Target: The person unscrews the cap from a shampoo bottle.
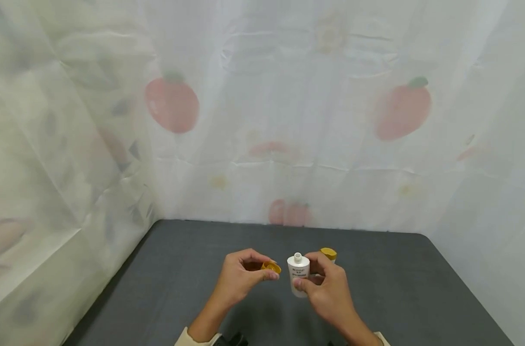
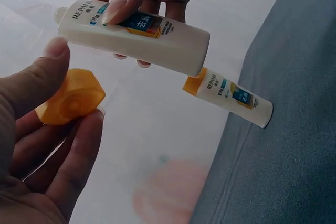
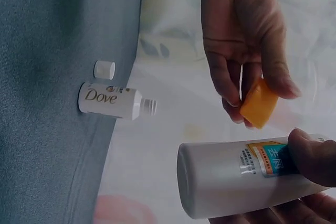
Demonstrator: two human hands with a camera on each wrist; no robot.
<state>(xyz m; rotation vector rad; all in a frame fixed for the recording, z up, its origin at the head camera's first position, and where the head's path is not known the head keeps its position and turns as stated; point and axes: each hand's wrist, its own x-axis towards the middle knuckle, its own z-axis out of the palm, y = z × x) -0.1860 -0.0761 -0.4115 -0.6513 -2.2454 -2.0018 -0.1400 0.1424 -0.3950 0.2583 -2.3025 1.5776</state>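
My left hand [image 1: 238,271] pinches a yellow-orange bottle cap [image 1: 271,267] between thumb and fingers, its hollow underside showing in the left wrist view. Beside it, my right hand [image 1: 333,290] grips a white shampoo bottle [image 1: 298,273] around its body. The bottle is upright above the table, its bare narrow neck [image 1: 298,257] exposed. A small gap separates cap and bottle. Blue-and-orange label print shows on the bottle in both wrist views. Behind the right hand stands a matching white bottle [image 2: 236,98] with its orange cap [image 1: 329,253] on.
A white Dove bottle [image 3: 107,100] with an exposed threaded neck stands on the dark grey table [image 1: 193,250]. Close beside it is a small white cap [image 3: 105,70]. Pale curtains [image 1: 228,120] printed with red fruit enclose the table at the back and sides.
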